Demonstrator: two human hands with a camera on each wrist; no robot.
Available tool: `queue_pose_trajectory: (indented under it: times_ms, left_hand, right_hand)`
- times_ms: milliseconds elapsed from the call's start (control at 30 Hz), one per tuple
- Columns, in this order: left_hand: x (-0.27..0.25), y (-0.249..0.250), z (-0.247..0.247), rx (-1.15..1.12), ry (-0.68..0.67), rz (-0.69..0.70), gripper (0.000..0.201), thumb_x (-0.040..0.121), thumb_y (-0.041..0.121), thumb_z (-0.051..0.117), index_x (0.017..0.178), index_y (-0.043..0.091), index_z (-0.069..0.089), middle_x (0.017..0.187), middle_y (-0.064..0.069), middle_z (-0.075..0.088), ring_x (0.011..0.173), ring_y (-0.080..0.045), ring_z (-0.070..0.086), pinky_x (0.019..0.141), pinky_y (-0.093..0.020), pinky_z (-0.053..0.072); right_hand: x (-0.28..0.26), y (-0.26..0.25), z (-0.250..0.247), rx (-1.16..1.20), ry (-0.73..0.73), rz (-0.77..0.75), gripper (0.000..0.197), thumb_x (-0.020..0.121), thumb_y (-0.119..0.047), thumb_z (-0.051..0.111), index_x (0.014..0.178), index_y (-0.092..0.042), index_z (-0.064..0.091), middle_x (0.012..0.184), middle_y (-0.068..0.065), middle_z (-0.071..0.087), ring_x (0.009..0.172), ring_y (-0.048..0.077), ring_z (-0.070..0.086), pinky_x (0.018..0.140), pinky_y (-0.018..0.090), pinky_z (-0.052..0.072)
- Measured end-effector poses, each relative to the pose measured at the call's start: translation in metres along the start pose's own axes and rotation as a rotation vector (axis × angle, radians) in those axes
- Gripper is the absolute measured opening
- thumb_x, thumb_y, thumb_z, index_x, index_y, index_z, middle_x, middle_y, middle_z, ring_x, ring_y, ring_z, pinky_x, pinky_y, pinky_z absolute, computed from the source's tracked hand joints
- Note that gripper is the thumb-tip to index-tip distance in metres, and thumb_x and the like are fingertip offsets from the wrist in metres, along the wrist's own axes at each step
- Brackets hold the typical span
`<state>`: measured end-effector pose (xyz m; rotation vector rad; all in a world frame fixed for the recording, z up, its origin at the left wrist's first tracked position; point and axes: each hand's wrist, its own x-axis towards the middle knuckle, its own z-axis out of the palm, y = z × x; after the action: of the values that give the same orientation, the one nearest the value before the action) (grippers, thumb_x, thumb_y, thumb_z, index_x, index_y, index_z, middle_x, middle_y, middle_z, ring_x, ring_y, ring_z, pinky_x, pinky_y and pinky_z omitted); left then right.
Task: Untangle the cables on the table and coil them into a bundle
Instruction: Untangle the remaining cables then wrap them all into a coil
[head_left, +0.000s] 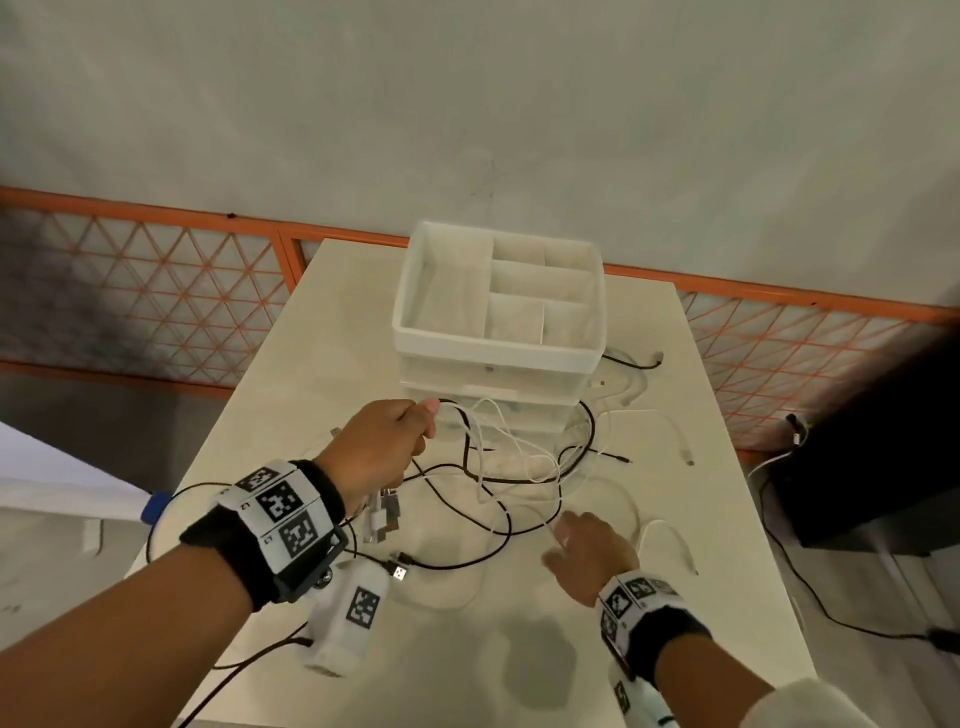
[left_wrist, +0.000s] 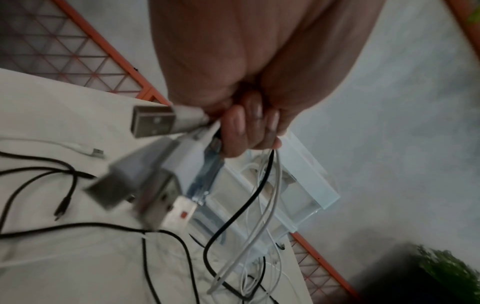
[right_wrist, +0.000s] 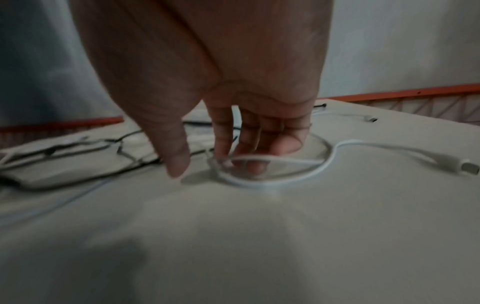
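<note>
At frame centre, the left hand (head_left: 382, 449) keeps a closed grip on a bunch of thin black and white cables (head_left: 511, 457) (USB plugs dangling below). Lower right, the right hand (head_left: 589, 545) spreads its fingers over a white cable loop (right_wrist: 272, 176) on the pale surface (head_left: 467, 649), apparently just touching it.
</note>
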<state>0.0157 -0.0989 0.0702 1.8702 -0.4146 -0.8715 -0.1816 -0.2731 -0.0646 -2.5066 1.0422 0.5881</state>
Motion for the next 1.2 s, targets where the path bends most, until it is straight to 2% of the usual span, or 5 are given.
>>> queue_pose_trajectory:
  times_ms: [300, 567, 667, 1000, 1200]
  left_hand:
    - [0.003, 0.009, 0.006, -0.029, -0.007, 0.046, 0.026, 0.103, 0.025, 0.045, 0.083, 0.008, 0.051, 0.090, -0.007, 0.078, 0.047, -0.016, 0.024, 0.043, -0.025, 0.026]
    - [0.000, 0.013, 0.009, -0.093, -0.035, 0.059, 0.025, 0.102, 0.023, 0.046, 0.087, 0.005, 0.051, 0.091, -0.010, 0.078, 0.046, -0.014, 0.022, 0.044, -0.025, 0.024]
    - [0.000, 0.009, 0.005, -0.085, -0.035, 0.048, 0.025, 0.102, 0.022, 0.046, 0.086, 0.005, 0.051, 0.088, -0.010, 0.078, 0.048, -0.015, 0.022, 0.045, -0.026, 0.023]
    - [-0.001, 0.010, 0.026, -0.153, -0.047, 0.096, 0.025, 0.104, 0.026, 0.042, 0.086, 0.015, 0.054, 0.079, -0.005, 0.074, 0.044, -0.012, 0.029, 0.043, -0.024, 0.026]
    - [-0.001, -0.005, 0.016, -0.145, -0.114, 0.051, 0.027, 0.105, 0.026, 0.039, 0.085, 0.010, 0.049, 0.064, -0.003, 0.052, 0.043, -0.010, 0.027, 0.041, -0.022, 0.022]
  right_hand:
    - [-0.008, -0.039, -0.064, 0.154, 0.342, -0.275, 0.029, 0.092, -0.038, 0.049, 0.078, -0.021, 0.068, 0.079, 0.000, 0.072, 0.080, 0.025, 0.064, 0.072, 0.037, 0.054]
    - [-0.001, -0.028, -0.004, 0.137, 0.045, 0.074, 0.040, 0.093, -0.027, 0.055, 0.132, -0.019, 0.056, 0.131, 0.008, 0.061, 0.120, 0.028, 0.059, 0.094, 0.032, 0.049]
    - [-0.001, -0.022, 0.004, 0.142, 0.074, -0.011, 0.026, 0.091, -0.017, 0.051, 0.110, -0.019, 0.069, 0.114, 0.007, 0.070, 0.098, 0.023, 0.064, 0.068, 0.019, 0.043]
    - [-0.055, -0.079, -0.143, 0.529, 0.460, -0.530, 0.017, 0.089, -0.022, 0.071, 0.076, -0.030, 0.076, 0.080, -0.015, 0.075, 0.073, -0.002, 0.064, 0.068, 0.009, 0.045]
    - [-0.048, -0.054, -0.186, 0.907, 0.860, -0.367, 0.015, 0.090, -0.017, 0.072, 0.082, -0.030, 0.075, 0.082, -0.018, 0.073, 0.073, -0.001, 0.067, 0.072, 0.017, 0.053]
